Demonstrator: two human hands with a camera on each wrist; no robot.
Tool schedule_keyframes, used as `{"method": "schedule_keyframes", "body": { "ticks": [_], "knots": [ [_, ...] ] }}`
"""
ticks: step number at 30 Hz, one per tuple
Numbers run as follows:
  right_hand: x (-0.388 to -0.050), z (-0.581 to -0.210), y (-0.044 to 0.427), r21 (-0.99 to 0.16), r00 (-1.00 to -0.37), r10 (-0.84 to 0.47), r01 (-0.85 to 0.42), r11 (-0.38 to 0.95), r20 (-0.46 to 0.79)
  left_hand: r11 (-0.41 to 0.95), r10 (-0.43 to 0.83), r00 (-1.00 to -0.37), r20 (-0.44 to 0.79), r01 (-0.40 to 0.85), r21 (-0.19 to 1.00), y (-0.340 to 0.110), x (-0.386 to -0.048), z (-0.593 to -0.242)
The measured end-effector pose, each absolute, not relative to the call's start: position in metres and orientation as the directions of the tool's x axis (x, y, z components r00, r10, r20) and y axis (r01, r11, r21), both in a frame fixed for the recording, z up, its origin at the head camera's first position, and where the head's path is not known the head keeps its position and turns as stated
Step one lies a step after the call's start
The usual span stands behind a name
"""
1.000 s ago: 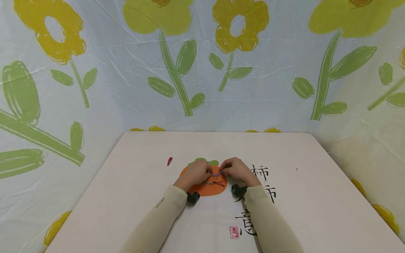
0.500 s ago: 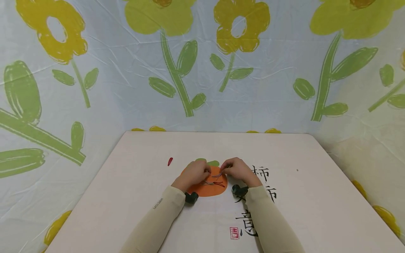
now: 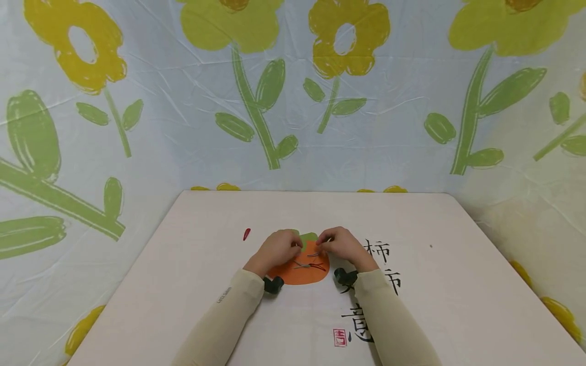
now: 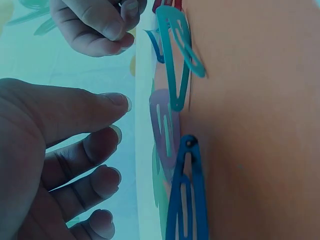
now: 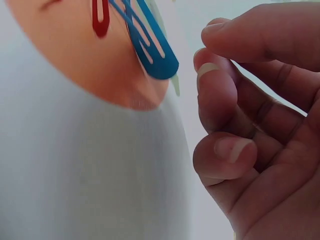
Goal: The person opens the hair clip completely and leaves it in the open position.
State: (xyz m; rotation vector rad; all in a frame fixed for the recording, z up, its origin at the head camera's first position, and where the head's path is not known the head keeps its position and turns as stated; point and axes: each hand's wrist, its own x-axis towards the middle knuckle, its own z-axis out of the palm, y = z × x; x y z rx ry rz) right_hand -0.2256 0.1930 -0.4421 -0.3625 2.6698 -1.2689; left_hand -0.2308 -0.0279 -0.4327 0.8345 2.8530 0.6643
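Note:
My left hand (image 3: 280, 246) hovers at the left of the printed orange persimmon (image 3: 299, 277). In the left wrist view its thumb and fingers are apart, holding nothing. Snap hair clips lie on the orange print: a teal clip (image 4: 170, 65) standing sprung apart, a purple clip (image 4: 159, 100) and a blue clip (image 4: 199, 200). My right hand (image 3: 342, 245) is at the print's right edge, fingers loosely bent. A blue clip (image 5: 162, 69) lies just beside its fingertips, untouched, near a red clip (image 5: 101, 27). In the head view, the left hand covers part of the print.
Another red clip (image 3: 246, 234) lies alone to the left on the pale tabletop (image 3: 192, 244). Black printed characters (image 3: 377, 250) and a red seal (image 3: 340, 337) mark the right side. A flowered cloth (image 3: 293, 101) hangs behind the table.
My left hand has drawn away to the left, uncovering more of the green leaf and the clips. My right hand, earlier pinching the bluish clip, has let it go and barely moved.

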Motion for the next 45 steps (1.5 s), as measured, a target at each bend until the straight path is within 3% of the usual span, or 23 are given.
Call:
{"method": "schedule_keyframes", "body": {
  "ticks": [45],
  "knots": [
    [-0.247,-0.407,0.124,-0.677,-0.903,-0.423,-0.353,0.645,0.068,0.832,0.382,-0.920,0.087,0.383,0.402,-0.088,-0.234,-0.422]
  ]
}}
